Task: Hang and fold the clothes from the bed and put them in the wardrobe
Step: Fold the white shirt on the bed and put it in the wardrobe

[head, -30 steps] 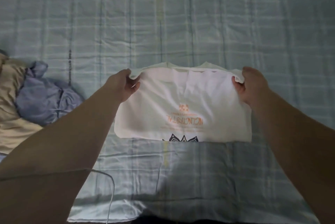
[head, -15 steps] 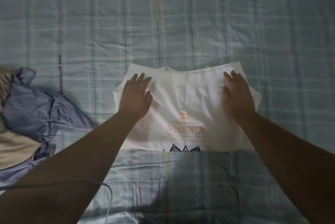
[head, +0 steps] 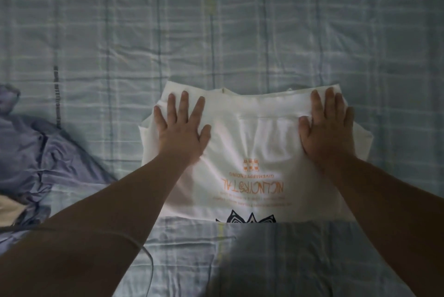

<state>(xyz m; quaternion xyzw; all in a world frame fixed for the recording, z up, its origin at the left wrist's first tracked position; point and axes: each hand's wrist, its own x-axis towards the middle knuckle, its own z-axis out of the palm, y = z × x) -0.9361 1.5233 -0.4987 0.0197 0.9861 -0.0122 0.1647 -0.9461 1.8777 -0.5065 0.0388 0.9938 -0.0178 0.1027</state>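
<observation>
A white T-shirt (head: 254,143) with orange lettering and a black print lies folded flat on the bed (head: 216,32), in the middle of the view. My left hand (head: 182,128) presses flat on its left part, fingers spread and straight. My right hand (head: 329,128) lies flat on its right part, fingers together and straight. Both palms face down on the cloth. The near edge of the shirt ends just before a shadowed strip of sheet.
A crumpled lilac-blue garment (head: 43,152) lies at the left, with a beige cloth (head: 9,207) under it at the left edge. A thin cable (head: 146,256) hangs by my left forearm. The checked sheet stretches beyond the shirt.
One second ago both hands pinched the shirt's top corners in the air. They laid the fold down, and now both rest flat on it with the fingers spread further up.
</observation>
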